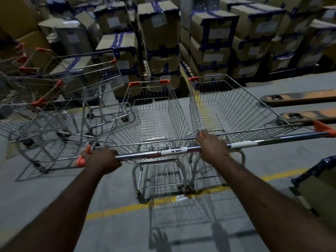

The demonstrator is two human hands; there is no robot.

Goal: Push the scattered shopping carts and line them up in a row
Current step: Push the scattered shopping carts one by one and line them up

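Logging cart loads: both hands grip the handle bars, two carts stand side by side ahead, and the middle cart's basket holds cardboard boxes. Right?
Not quite. The head view shows the middle cart with an empty basket; the cardboard boxes are stacked beyond it. The left hand and right hand do grip the handle bars, with the right cart beside it.

- Two bare hands: left hand (101, 159) at near left, right hand (212, 146) right of centre and a little farther off.
- Only the backs of both hands in view, with rounded knuckles.
- Left forearm (63, 206) bare, uncovered from the wrist to the near left edge of view, widening toward the elbow.
- Right forearm (269, 193) likewise bare, from the wrist to the near right edge.
- Fine surface detail lost in the dim light.
- Upper arms and the rest of the body out of view.
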